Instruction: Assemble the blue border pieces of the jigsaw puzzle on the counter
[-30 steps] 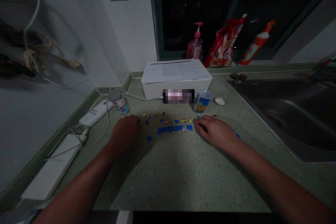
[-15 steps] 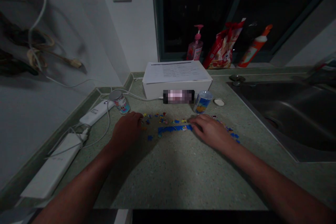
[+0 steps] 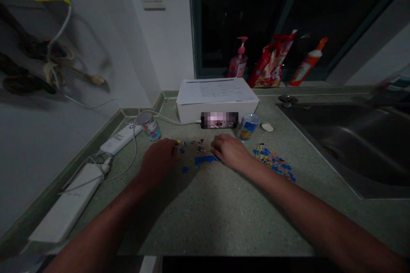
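Small jigsaw puzzle pieces [image 3: 200, 148] lie loosely on the counter between my hands. Below them runs a joined blue strip of puzzle [image 3: 205, 159], its right end covered by my right hand. My left hand [image 3: 159, 156] rests at the left of the loose pieces, fingers bent and bunched; whatever its tips may hold is hidden. Over the right part of the pieces, my right hand [image 3: 231, 151] reaches in with thumb and fingers curved and apart, nothing visible between them. One separate blue piece [image 3: 185, 170] lies near my left hand.
More pieces form a pile [image 3: 273, 161] on the right, beside the sink [image 3: 336, 149]. A blue can [image 3: 248, 127], a round lid [image 3: 267, 127] and a lidded can [image 3: 149, 126] stand behind. A phone [image 3: 219, 120] leans against a white box [image 3: 218, 98]. Power strips [image 3: 70, 200] with cables lie left.
My right hand has moved left, from the strip's right end onto its right part, uncovering the pile on the right. My left hand stays nearly in place. The camera view has shifted slightly.
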`<state>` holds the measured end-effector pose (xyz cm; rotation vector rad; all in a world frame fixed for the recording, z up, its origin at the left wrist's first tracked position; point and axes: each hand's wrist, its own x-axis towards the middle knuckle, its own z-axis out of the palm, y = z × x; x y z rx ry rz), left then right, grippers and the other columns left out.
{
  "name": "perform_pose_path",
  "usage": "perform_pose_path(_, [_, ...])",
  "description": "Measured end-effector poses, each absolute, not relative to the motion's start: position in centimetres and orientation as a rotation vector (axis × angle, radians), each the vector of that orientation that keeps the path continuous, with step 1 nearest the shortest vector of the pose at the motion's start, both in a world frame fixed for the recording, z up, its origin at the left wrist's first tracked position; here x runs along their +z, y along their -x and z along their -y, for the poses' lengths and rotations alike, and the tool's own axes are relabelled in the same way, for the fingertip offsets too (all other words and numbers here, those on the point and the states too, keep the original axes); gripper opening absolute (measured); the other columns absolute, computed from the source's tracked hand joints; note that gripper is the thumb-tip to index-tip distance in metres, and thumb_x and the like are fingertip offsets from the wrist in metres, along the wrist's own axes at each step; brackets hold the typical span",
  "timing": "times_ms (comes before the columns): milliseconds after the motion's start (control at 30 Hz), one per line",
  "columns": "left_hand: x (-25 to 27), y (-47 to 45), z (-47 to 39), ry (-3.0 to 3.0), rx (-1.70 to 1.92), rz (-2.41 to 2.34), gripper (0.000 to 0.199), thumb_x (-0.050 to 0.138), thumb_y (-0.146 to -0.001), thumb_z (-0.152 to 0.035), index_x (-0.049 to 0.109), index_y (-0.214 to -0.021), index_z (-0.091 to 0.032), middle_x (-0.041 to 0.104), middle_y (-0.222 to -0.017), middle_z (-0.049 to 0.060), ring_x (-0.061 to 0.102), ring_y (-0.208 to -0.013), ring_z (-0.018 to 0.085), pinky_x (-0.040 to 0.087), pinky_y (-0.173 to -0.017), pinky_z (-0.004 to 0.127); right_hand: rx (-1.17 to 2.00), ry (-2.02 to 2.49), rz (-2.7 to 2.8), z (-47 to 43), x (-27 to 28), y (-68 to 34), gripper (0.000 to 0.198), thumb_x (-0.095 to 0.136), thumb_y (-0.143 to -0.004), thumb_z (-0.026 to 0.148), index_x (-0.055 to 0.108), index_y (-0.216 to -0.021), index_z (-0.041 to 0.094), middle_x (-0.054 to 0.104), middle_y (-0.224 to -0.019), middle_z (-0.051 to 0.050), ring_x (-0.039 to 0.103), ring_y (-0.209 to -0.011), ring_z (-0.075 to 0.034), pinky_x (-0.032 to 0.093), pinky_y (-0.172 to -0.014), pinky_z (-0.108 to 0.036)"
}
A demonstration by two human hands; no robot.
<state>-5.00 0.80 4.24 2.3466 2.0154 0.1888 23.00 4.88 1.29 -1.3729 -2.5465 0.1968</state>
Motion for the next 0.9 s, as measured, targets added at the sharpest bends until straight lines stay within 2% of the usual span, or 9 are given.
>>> perform_pose_path(267, [4.3, 5.0, -0.8, -2.339, 0.174, -2.008, 0.036, 0.047, -0.111, -0.022, 0.078, -0.128, -0.016, 0.080, -0.125, 0.014, 0.076, -0.115, 0.030, 0.056, -0.102, 0.041, 0.219, 1.421, 2.572, -5.5, 1.6, -23.0, 0.014, 0.071, -0.102, 0.025, 0.082, -0.094, 0.019, 0.075, -0.100, -0.012, 0.067, -0.097, -0.027, 0.044, -0.079, -0.036])
perform_pose_path(367, [4.2, 5.0, -0.8, -2.348, 0.199, -1.980, 0.037, 0.046, -0.112, -0.022, 0.077, -0.129, -0.014, 0.079, -0.124, 0.016, 0.075, -0.115, 0.031, 0.055, -0.102, 0.042, 0.257, 1.416, 2.567, -5.5, 1.6, -23.2, 0.007, 0.075, -0.097, 0.020, 0.082, -0.097, 0.020, 0.076, -0.102, -0.011, 0.068, -0.099, -0.027, 0.045, -0.080, -0.036])
perform_pose_path(533, [4.0, 5.1, -0.8, -2.347, 0.176, -1.984, 0.035, 0.048, -0.112, -0.022, 0.077, -0.130, -0.015, 0.079, -0.126, 0.015, 0.075, -0.115, 0.030, 0.055, -0.102, 0.041, 0.268, 1.418, 2.540, -5.5, 1.4, -23.2, 0.013, 0.071, -0.096, 0.014, 0.082, -0.099, 0.020, 0.076, -0.102, -0.011, 0.068, -0.099, -0.026, 0.045, -0.080, -0.035])
perform_pose_path(700, [4.0, 5.1, -0.9, -2.345, 0.159, -1.993, 0.035, 0.049, -0.111, -0.023, 0.078, -0.129, -0.016, 0.080, -0.124, 0.014, 0.075, -0.113, 0.030, 0.056, -0.100, 0.041, 0.273, 1.366, 2.525, -5.8, 1.3, -23.3, 0.024, 0.072, -0.096, 0.016, 0.082, -0.117, 0.020, 0.075, -0.114, -0.013, 0.068, -0.103, -0.026, 0.046, -0.083, -0.035])
perform_pose_path(900, [3.5, 5.3, -1.0, -2.351, 0.200, -1.977, 0.035, 0.050, -0.110, -0.024, 0.078, -0.130, -0.018, 0.080, -0.124, 0.015, 0.075, -0.113, 0.031, 0.056, -0.101, 0.043, 0.320, 1.306, 2.603, -6.5, 1.3, -23.4, 0.019, 0.068, -0.098, 0.016, 0.084, -0.109, 0.020, 0.073, -0.108, -0.012, 0.068, -0.099, -0.025, 0.047, -0.084, -0.034])
